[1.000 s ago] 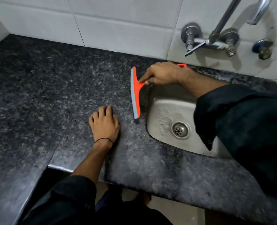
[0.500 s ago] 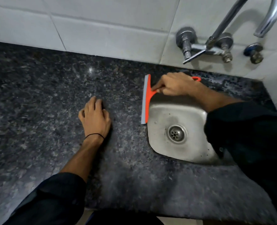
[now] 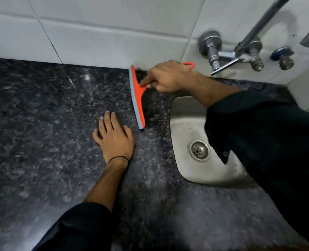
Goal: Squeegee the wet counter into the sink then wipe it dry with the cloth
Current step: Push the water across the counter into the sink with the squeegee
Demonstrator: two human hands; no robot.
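Right hand grips orange squeegee by handle, blade on counter near back edge; left hand flat. We judge it light, stiff, rubber lip soft.

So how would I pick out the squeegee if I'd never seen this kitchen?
Find the steel sink set in the dark speckled counter. Just left of it, up by the tiled wall, the right hand grips the squeegee by its handle. It is the only bright orange thing there: a long blade with a grey rubber edge.
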